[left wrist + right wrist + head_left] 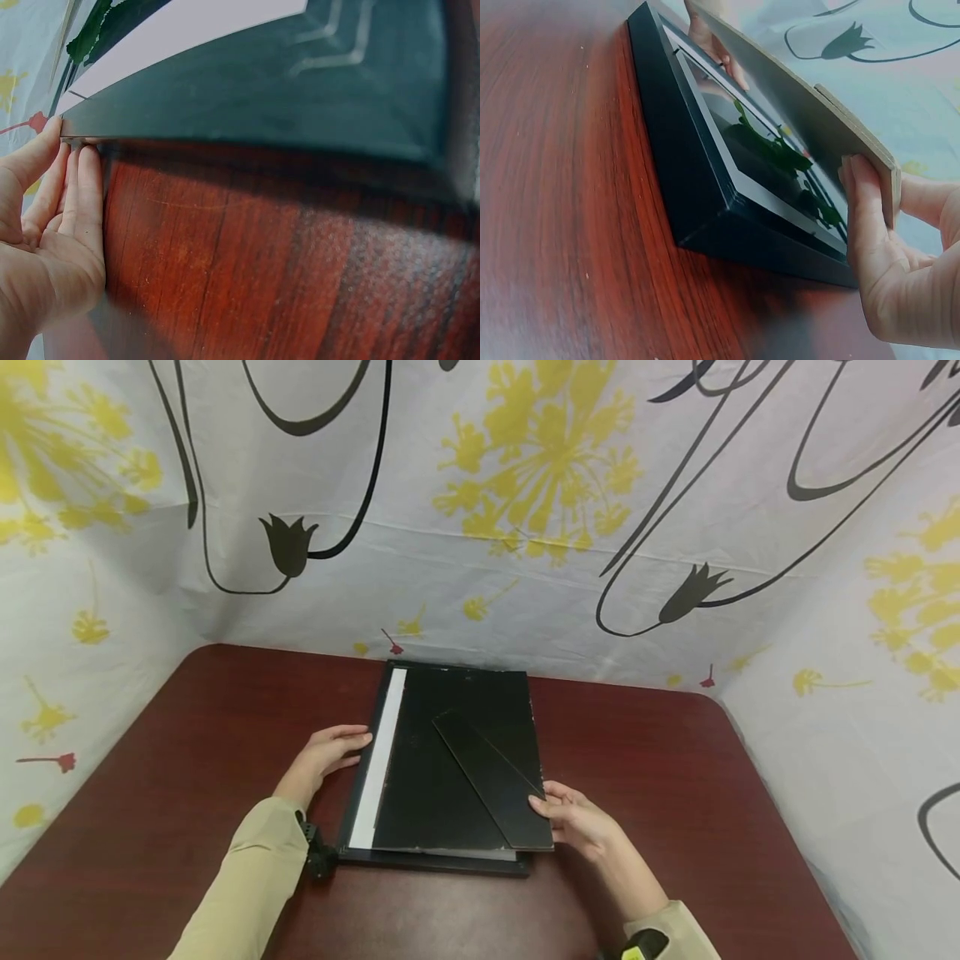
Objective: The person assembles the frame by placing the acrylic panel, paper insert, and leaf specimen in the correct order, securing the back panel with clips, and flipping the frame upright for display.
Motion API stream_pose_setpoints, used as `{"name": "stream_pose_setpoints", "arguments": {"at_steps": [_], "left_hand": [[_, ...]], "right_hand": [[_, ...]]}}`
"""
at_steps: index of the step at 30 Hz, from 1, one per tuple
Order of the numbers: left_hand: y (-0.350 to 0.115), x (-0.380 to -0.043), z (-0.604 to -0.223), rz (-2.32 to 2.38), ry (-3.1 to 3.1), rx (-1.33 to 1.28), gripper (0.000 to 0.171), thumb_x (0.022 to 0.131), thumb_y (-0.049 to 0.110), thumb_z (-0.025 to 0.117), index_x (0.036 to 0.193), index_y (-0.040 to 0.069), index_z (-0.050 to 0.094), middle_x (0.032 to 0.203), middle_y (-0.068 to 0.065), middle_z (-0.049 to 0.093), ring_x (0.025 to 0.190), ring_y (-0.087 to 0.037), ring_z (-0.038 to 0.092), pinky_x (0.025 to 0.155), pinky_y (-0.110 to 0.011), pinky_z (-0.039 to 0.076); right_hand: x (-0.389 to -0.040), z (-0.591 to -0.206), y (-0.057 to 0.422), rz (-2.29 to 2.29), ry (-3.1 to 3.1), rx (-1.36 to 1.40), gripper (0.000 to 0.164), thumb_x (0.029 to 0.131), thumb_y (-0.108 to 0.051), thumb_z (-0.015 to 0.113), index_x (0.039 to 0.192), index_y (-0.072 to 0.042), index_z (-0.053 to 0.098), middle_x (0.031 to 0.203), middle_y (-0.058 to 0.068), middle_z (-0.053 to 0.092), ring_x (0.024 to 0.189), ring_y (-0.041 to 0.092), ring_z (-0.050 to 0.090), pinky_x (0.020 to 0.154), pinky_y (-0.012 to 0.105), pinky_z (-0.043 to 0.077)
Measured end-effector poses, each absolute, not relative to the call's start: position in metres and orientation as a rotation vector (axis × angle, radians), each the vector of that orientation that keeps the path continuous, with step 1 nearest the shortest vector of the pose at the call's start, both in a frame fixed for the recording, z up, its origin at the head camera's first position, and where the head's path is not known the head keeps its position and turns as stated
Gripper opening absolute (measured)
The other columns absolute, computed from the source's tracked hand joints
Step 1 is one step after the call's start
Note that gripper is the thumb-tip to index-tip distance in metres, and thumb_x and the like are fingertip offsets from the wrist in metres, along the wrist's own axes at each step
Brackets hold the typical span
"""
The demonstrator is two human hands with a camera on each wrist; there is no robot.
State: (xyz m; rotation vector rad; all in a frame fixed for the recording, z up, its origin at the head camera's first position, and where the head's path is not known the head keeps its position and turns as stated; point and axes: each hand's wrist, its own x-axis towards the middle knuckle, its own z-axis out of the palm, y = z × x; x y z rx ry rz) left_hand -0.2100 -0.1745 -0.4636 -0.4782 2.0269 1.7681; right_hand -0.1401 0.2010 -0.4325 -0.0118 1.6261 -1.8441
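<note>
A black picture frame [435,858] lies back side up on the table, with a white strip [382,758] showing inside its left side. Over it, a black backing board [465,702] with an easel leg [487,777] is raised at its right edge. My right hand [581,818] pinches that edge near the lower right corner, thumb on top and fingers beneath. With nearly straight fingers, my left hand [322,760] touches the outer left side of the frame. Under the tilted board in the right wrist view, a green leafy picture [772,154] shows within a pale border.
The dark red wooden table [247,710] extends around the frame on both sides. A white cloth [465,610] with yellow flowers and dark stems hangs behind and along the sides, close to the table edges.
</note>
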Motion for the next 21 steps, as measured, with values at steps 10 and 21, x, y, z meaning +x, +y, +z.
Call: {"name": "stream_pose_setpoints", "arguments": {"at_steps": [10,21], "left_hand": [[-0.174,-0.21,-0.464,1.782,2.016,-0.48,0.055,0.089,0.023,0.06,0.136,0.003,0.04,0.144,-0.018,0.035,0.132,-0.03,0.036,0.104,-0.039,0.041],[-0.173,-0.21,-0.466,1.803,2.015,-0.47,0.056,0.089,0.023,0.06,0.136,0.002,0.04,0.143,-0.018,0.036,0.131,-0.03,0.037,0.104,-0.038,0.042]], "right_hand": [[-0.14,-0.439,0.192,-1.834,1.654,0.009,0.011,0.093,-0.01,0.05,0.099,-0.02,0.049,0.088,-0.012,0.066,0.08,0.005,0.065,0.069,0.027,0.054],[-0.141,-0.443,0.182,-1.82,1.669,0.003,0.013,0.092,-0.013,0.052,0.105,-0.013,0.048,0.087,-0.01,0.066,0.078,0.007,0.065,0.068,0.028,0.055]]}}
